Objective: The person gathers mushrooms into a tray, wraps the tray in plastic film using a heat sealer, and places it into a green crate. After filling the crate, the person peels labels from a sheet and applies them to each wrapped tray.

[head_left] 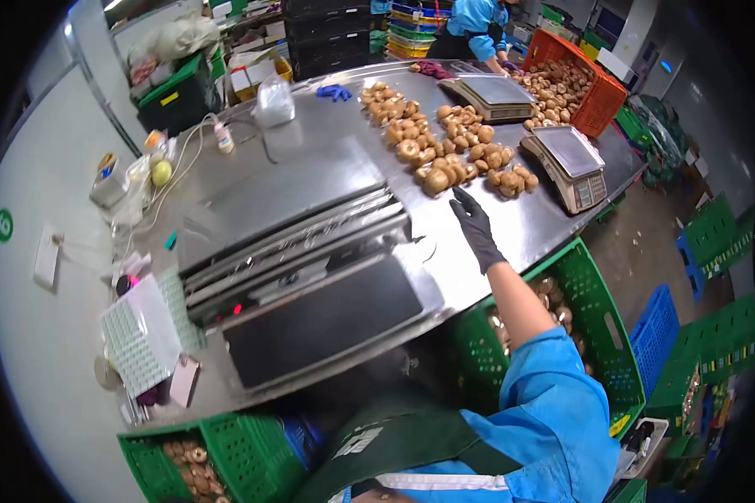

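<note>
the gloved right hand (473, 221) hovers near loose mushrooms (436, 174); an orange crate (600, 101) lies tipped

Number 6 marks a white wall (54, 184).
The figure stands on a round green sign (4, 225); other print is illegible.

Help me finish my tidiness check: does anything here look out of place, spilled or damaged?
The orange crate is tipped over, with mushrooms spilling onto the metal table, though possibly on purpose. A blue glove lies crumpled near the far edge, unworn. I see no clear damage.
</note>
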{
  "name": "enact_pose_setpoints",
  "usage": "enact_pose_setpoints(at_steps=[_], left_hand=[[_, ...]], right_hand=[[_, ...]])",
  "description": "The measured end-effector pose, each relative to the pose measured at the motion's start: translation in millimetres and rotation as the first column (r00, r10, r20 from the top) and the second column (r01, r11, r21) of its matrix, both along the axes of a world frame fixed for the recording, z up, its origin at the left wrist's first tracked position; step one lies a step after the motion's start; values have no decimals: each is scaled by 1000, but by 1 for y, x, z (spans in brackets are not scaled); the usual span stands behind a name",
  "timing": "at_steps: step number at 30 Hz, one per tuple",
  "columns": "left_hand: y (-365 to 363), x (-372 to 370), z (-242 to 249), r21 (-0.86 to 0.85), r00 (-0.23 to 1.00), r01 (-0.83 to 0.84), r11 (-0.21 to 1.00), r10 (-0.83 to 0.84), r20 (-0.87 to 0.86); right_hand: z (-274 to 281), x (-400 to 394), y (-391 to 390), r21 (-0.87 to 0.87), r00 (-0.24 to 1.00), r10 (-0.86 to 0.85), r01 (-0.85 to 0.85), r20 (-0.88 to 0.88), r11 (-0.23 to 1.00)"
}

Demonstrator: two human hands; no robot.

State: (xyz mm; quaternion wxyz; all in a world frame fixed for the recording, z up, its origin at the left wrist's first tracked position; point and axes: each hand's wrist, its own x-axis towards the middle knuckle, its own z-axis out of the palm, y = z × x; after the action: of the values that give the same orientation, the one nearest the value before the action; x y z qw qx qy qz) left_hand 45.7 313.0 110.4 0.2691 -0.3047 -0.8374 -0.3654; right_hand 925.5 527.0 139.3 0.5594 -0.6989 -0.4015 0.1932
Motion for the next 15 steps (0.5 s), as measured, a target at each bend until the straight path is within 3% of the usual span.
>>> enact_pose_setpoints(at_steps=[2,3,4,5,6,7,8,9,10,11,12,13,15], left_hand=[[83,44,-7,72,931,321,945,-328,158],[117,65,-14,76,851,447,891,-450,270],[144,143,7,225,737,613,757,-651,182],[167,198,30,-9,713,690,724,-677,182],[180,263,49,-132,755,641,756,-590,287],[203,299,51,-91,480,876,473,-875,69],[216,361,63,104,323,932,348,-924,204],[227,407,71,72,211,969,235,-946,245],[237,445,77,-75,170,985,157,-958,229],[241,492,87,-112,143,987,115,-949,280],[248,530,92,-161,74,987,21,-939,337],[255,569,91,-70,-70,992,-109,-907,416],[265,640,92,-67,-260,928,-367,-764,591]], right_hand=[[-27,70,36,-149,940,-44,100,339,984],[-37,99,55,-171,916,35,37,400,985],[-42,120,73,-226,875,60,57,481,973],[-47,140,91,-221,838,91,36,538,975],[-53,155,109,-216,798,117,16,591,976],[-55,168,126,-213,793,138,-11,594,977],[-61,176,141,-226,761,140,9,633,974],[-66,181,153,-242,769,166,-15,617,970],[-72,182,161,-262,776,193,-37,601,964],[-90,185,173,-334,837,261,-100,481,937],[-107,185,171,-233,730,215,-78,648,969],[-110,185,170,-229,758,220,-96,615,969],[-103,175,153,-227,808,232,-125,542,966]])
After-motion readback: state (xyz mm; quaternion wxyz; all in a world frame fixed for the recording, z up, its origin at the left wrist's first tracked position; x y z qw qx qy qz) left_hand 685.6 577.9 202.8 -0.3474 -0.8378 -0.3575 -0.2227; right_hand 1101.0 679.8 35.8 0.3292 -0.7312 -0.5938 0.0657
